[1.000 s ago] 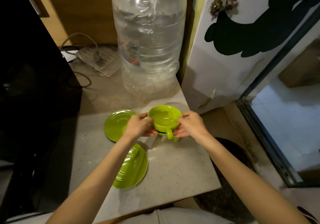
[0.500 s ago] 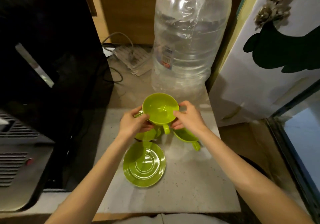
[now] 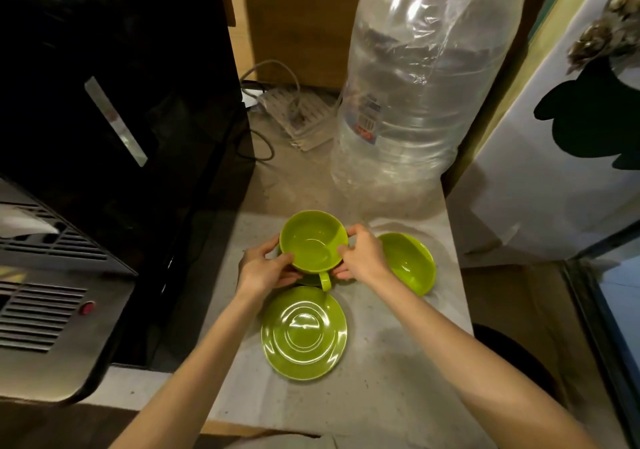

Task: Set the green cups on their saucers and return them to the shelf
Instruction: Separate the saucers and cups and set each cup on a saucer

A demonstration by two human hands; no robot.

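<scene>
Both hands (image 3: 266, 268) lowered the cup (image 3: 313, 240) onto its saucer (image 3: 308, 279).

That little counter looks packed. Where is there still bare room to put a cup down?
The bare speckled counter is free near its front edge, right of the empty green saucer and below the second green cup. A dusty strip lies open between the power strip and the held green cup. It is crowded around both hands and the big clear water bottle.

No text can be read anywhere. The big clear water bottle (image 3: 426, 95), standing beyond the hands (image 3: 265, 268) at the back of the tabletop (image 3: 391, 372), carries a small label (image 3: 366, 121) with a barcode and a red patch, but its lettering is too blurred to make out.
</scene>
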